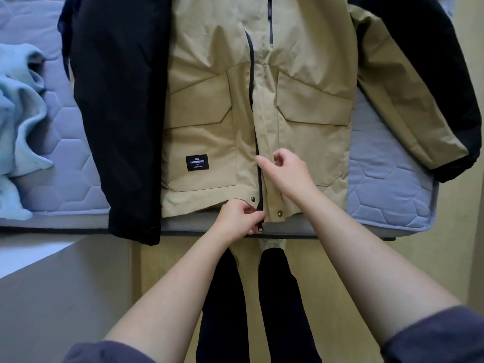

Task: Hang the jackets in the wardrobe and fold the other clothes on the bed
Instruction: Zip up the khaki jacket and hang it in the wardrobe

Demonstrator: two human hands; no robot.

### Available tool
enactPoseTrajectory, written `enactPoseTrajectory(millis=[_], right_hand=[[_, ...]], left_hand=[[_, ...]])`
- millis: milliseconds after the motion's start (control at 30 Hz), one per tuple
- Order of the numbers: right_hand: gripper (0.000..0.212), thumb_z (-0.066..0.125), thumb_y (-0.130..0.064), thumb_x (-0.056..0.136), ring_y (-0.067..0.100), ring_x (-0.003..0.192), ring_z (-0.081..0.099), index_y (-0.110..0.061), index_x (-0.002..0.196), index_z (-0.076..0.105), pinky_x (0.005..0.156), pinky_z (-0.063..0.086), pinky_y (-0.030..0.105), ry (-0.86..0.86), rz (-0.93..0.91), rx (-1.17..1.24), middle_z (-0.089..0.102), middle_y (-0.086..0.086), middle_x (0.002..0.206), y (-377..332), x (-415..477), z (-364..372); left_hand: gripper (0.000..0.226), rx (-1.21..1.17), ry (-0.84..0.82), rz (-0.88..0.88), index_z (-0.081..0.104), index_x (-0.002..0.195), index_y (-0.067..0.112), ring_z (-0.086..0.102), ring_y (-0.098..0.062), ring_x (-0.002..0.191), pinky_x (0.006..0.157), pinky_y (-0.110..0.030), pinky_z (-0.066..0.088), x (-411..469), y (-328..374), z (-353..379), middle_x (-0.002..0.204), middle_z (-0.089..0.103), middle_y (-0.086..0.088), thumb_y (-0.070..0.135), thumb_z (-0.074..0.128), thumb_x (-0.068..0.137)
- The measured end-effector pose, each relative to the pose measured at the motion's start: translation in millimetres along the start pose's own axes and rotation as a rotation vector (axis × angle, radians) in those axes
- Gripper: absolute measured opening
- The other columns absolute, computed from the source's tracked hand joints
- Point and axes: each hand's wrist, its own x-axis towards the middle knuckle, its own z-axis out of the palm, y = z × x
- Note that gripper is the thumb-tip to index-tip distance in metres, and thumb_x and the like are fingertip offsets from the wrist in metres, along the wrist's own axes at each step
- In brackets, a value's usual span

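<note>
Jacket: a tan jacket (204,121) with black sleeves lies front-up on the bed (379,184); its collar end points away from the person and its hem sits at the near mattress edge
Zip: the dark zip (252,82) runs down the middle of the jacket, along the jacket's long axis; it looks undone for most of its length, with the tan flap lying just to its right
Left hand: the left hand (238,218) is at the bottom end of the zip, right on the hem; its grip is clamped, fingertips pinching the zip base; the zip pull (261,227) shows just under those fingertips
Right hand: the right hand (285,170) is farther up the zip, on its right side, resting on the flap; the fingers are curled and the thumb reaches toward the teeth; whether this grip has cloth caught in it cannot be told
Relation that counts: the zip's free run stretches away from the left hand, straight up toward the collar; the left hand is the nearer one to the pull, the right is placed to steady the flap
Likely step: closing the front before hanging, judged from the hands
Other clothes: a pale blue garment (21,121) lies crumpled on the bed, well to the left of the zip, beyond the black sleeve
</note>
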Motion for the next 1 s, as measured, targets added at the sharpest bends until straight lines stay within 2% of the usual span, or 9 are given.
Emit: enactPoseTrajectory(millis=[100,167,300,400,533,600,800,900,1000], right_hand=[[0.041,0.051,-0.040,0.091,0.021,0.065,0.039,-0.023,0.061,0.029,0.054,0.026,0.033,0.132,-0.089,-0.192,0.036,-0.006,0.061,-22.5,26.3,3.0],[0.042,0.048,-0.030,0.094,0.024,0.069,0.039,-0.020,0.058,0.028,0.058,0.025,0.032,0.246,-0.072,-0.130,0.035,-0.005,0.059,-22.4,40.7,-0.4],[0.041,0.046,-0.022,0.095,0.022,0.070,0.034,-0.015,0.059,0.026,0.058,0.020,0.030,0.424,0.274,0.209,0.032,-0.002,0.059,16.3,43.8,-3.2],[0.033,0.050,-0.023,0.092,0.020,0.073,0.038,-0.016,0.062,0.036,0.061,0.029,0.030,0.319,0.338,0.283,0.040,0.002,0.064,29.0,43.5,1.1],[0.019,0.059,-0.032,0.089,0.013,0.071,0.049,-0.022,0.073,0.053,0.070,0.040,0.027,0.229,0.147,0.307,0.054,-0.007,0.071,-5.4,65.8,-5.5],[0.024,0.057,-0.027,0.090,0.010,0.064,0.046,-0.022,0.068,0.052,0.062,0.038,0.025,0.221,0.082,0.330,0.051,-0.008,0.065,-24.3,77.5,-12.1],[0.016,0.050,-0.018,0.093,0.020,0.086,0.052,-0.014,0.103,0.061,0.079,0.044,0.029,0.320,0.336,0.371,0.058,0.004,0.097,-7.1,75.8,-16.8],[0.011,0.059,-0.027,0.090,0.013,0.078,0.053,-0.020,0.096,0.053,0.072,0.046,0.030,0.141,0.270,0.236,0.055,-0.005,0.084,15.9,42.3,-6.1],[0.014,0.065,-0.029,0.087,0.002,0.075,0.052,-0.024,0.091,0.052,0.062,0.042,0.016,0.003,0.216,0.168,0.053,-0.012,0.085,43.6,0.2,7.6]], left_hand=[[0.017,0.027,0.006,-0.006,0.067,0.079,0.006,0.048,-0.003,0.039,0.054,-0.017,0.044,3.9,-3.6,-1.6,0.074,0.070,-0.012,0.020,0.063,0.088],[0.017,0.000,0.035,0.006,0.065,0.078,0.005,0.049,-0.001,0.036,0.046,-0.014,0.041,7.7,-5.2,-4.4,0.075,0.070,-0.013,0.020,0.065,0.087],[0.018,0.109,0.059,0.026,0.065,0.072,0.011,0.053,-0.003,0.042,0.049,-0.015,0.047,18.0,-7.9,-12.1,0.063,0.066,-0.003,0.024,0.068,0.085],[0.021,0.185,-0.015,0.002,0.067,0.066,0.015,0.057,-0.008,0.053,0.068,-0.024,0.053,24.8,-15.0,-11.7,0.056,0.064,0.000,0.024,0.067,0.085],[0.015,0.163,-0.062,-0.014,0.066,0.071,0.018,0.058,0.002,0.048,0.061,-0.018,0.052,28.2,-25.8,-5.4,0.056,0.066,0.003,0.024,0.065,0.085],[0.006,0.120,-0.073,-0.013,0.064,0.083,0.017,0.061,-0.001,0.052,0.057,-0.016,0.051,27.9,-29.7,-1.9,0.060,0.066,0.002,0.022,0.066,0.086],[0.007,-0.039,-0.122,-0.065,0.060,0.089,0.017,0.062,-0.002,0.054,0.052,-0.016,0.049,25.5,-32.6,-0.2,0.072,0.066,0.002,0.016,0.067,0.087],[0.008,-0.210,-0.112,-0.124,0.064,0.093,0.015,0.061,-0.004,0.060,0.051,-0.017,0.045,22.3,-36.6,0.6,0.077,0.067,0.002,0.015,0.068,0.086],[0.020,-0.322,0.026,-0.131,0.068,0.099,0.015,0.065,-0.009,0.080,0.061,-0.023,0.053,24.7,-43.5,-2.8,0.092,0.070,0.001,0.028,0.070,0.084]])
